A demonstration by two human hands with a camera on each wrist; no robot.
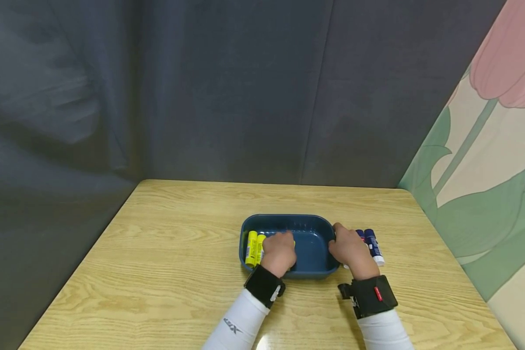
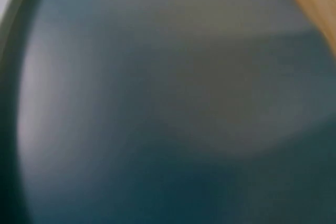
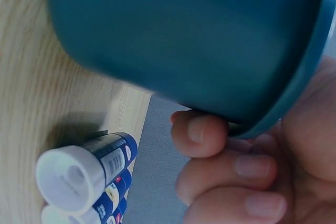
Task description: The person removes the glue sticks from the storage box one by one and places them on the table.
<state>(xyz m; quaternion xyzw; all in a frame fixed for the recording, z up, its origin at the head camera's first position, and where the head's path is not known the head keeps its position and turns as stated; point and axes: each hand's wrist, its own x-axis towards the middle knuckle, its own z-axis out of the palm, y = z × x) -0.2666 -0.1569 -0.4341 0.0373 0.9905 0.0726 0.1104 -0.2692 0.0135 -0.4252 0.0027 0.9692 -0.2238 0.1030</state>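
Note:
A dark blue plastic tub (image 1: 311, 275) sits on the table. Inside, at its left end, yellow glue sticks (image 1: 251, 249) stand side by side. My left hand (image 1: 280, 253) reaches into the tub with fingers curled around a yellow glue stick, of which only slivers show past the hand. The left wrist view is filled by the blurred tub wall (image 2: 105, 103). My right hand (image 1: 351, 248) grips the rim at the tub's right end; in the right wrist view its curled fingers (image 3: 199, 135) are beneath the rim.
Dark blue glue sticks with white caps (image 1: 374, 247) lie on the wooden table (image 1: 166, 253) right of the tub, partly hidden by the right hand. A dark curtain (image 1: 227, 97) hangs behind the table, and a flower-patterned cloth (image 1: 485, 194) stands at the right.

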